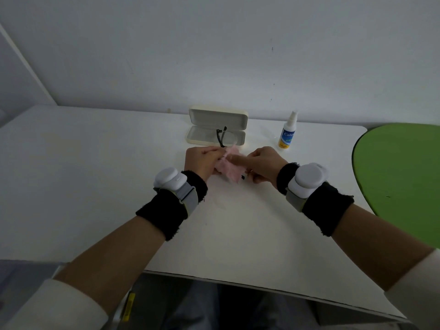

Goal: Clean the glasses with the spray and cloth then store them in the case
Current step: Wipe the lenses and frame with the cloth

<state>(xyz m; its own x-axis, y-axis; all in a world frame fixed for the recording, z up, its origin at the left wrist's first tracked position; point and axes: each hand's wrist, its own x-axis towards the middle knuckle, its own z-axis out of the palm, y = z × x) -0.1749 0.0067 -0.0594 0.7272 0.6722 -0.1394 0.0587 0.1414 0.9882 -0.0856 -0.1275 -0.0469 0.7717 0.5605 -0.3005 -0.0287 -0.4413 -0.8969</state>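
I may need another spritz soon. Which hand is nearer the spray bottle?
Right. The right hand is just below-left of the spray bottle; the left hand sits farther left, across the pink cloth.

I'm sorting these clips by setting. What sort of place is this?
Probably a plain indoor desk or workstation: a bare white table against a blank white wall, with a green chair or stool alongside.
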